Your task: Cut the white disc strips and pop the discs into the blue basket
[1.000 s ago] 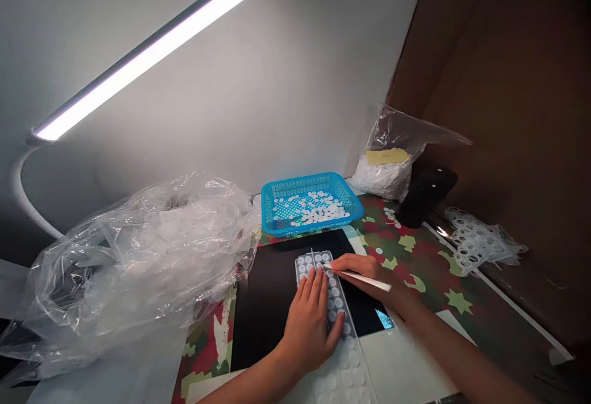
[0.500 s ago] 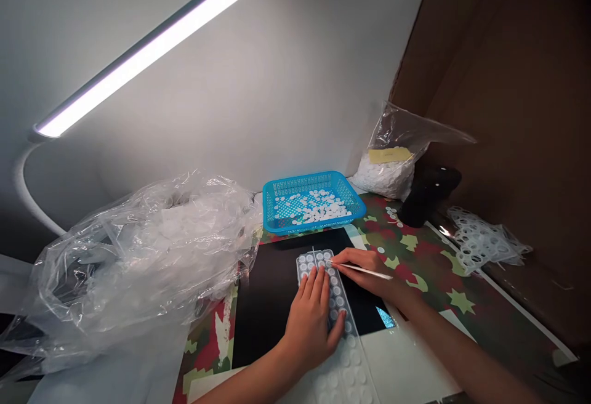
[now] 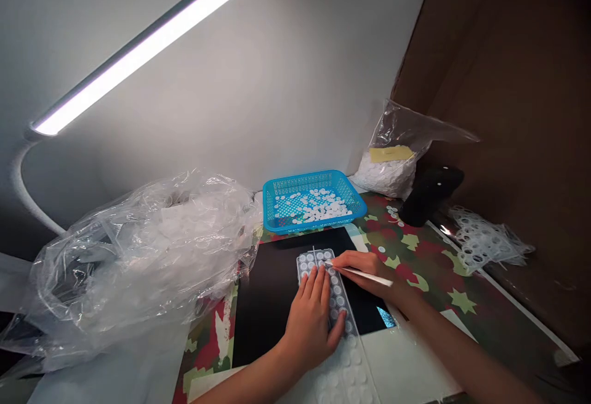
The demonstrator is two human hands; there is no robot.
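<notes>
My left hand [image 3: 311,316] lies flat with fingers stretched out over a long translucent sheet [image 3: 339,315] set with rows of round discs, and it covers part of those rows. Between the fingertips of my right hand [image 3: 362,268] is a slim white stick-shaped tool [image 3: 369,277], its tip at the sheet's upper part, close to my left fingertips. Whether the tip touches a disc is too small to tell. Under the upper part of the sheet lies a black mat [image 3: 265,296]; the lower part extends over a pale surface toward me.
A blue basket [image 3: 277,229] with many white discs stands behind the mat. To the left is a large heap of clear plastic bags [image 3: 152,256]. At the right are a bag of white pieces [image 3: 388,173], a black object [image 3: 429,194] and perforated plastic scraps [image 3: 484,241]. A lit lamp [image 3: 152,47] hangs above.
The white tool has turned slightly in my right hand, so its rear end looks broader. My left hand and the sheet stay in place.
</notes>
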